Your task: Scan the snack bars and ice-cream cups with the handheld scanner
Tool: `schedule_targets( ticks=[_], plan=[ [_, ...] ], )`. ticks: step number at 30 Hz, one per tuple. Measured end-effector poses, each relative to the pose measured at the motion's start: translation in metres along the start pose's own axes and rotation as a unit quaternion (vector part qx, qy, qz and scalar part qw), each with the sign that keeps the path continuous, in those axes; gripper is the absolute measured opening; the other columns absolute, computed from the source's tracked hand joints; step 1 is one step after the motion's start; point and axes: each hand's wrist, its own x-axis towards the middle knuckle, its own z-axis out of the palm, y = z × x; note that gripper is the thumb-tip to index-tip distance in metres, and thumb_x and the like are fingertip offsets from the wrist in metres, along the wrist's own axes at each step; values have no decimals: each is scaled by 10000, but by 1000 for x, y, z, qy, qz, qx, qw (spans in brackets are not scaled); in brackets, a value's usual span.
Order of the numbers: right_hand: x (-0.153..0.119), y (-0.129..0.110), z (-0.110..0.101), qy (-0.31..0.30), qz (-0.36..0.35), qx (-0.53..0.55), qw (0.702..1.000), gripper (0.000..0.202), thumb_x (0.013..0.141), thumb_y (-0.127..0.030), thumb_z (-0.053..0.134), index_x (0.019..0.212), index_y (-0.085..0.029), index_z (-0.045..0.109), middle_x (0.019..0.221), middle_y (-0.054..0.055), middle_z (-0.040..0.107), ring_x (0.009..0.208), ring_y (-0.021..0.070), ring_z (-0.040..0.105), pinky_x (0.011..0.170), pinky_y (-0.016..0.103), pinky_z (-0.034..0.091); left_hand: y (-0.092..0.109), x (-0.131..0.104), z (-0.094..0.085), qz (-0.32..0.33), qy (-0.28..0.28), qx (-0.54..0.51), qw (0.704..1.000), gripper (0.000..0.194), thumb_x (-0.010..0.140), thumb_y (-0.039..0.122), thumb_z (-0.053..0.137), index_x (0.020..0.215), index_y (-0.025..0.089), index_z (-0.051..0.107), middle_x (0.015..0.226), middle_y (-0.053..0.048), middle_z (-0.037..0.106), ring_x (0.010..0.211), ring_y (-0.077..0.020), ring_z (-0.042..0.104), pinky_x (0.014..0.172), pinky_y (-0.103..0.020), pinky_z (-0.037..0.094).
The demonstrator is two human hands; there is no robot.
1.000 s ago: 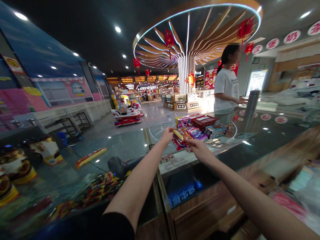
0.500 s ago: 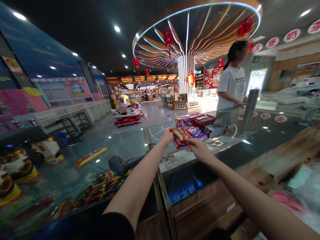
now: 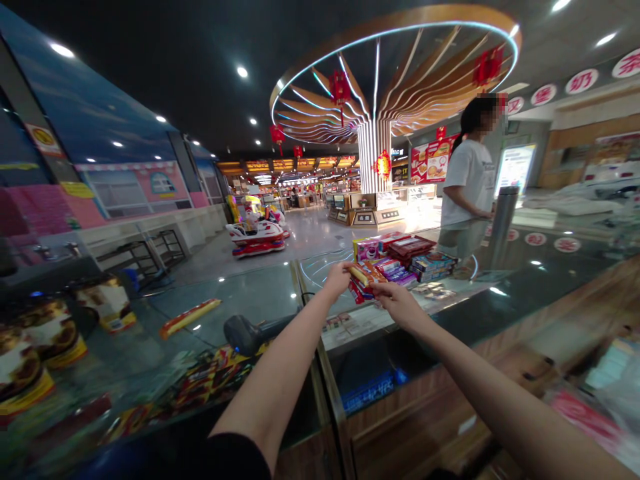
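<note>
Both my hands reach over the glass counter (image 3: 280, 283) to a heap of packaged snacks. Between them is a long yellow-and-red snack packet (image 3: 359, 275). Its far left end is pinched by my left hand (image 3: 339, 279). My right hand (image 3: 399, 305) has its fingers closed at the packet's near right side. Red and orange wrappers lie directly beneath, and I cannot make out how many are gripped. Close behind are purple packets (image 3: 395, 270), a pink box (image 3: 367, 249), dark red packs (image 3: 411, 247) and blue boxes (image 3: 431, 265).
A similar long packet (image 3: 191, 318) lies on the left counter, near a black handheld scanner (image 3: 245, 333). Brown-and-yellow bags (image 3: 107, 303) stand at the far left. Across the counter, a person in a white shirt (image 3: 467, 180) stands near a tall metal cylinder (image 3: 504, 217).
My view has shifted slightly, so the scene sits a little lower and further right. Both hands stay at the packet. The person across the counter has turned further to the right.
</note>
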Motion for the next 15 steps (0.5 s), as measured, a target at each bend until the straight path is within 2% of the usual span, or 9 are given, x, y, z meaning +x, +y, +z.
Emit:
schedule_targets(
  ticks=[9, 15],
  plan=[
    [1, -13, -7, 23, 10, -5, 1000, 405, 786, -83, 538, 1114, -196, 747, 1076, 76, 737, 991, 221, 667, 921, 368, 509, 9, -8, -14, 6, -14, 14, 1000, 413, 701, -37, 514, 1011, 138, 723, 1018, -83, 739, 994, -208, 645, 971, -352, 475],
    [2, -29, -2, 30, -6, -33, 999, 398, 791, -124, 548, 1128, -195, 747, 1043, 75, 746, 967, 241, 671, 913, 390, 510, 13, -14, -40, 1, -19, 25, 1000, 359, 725, 8, 580, 1020, 148, 731, 1068, -97, 735, 1017, -213, 631, 940, -347, 494]
  ],
)
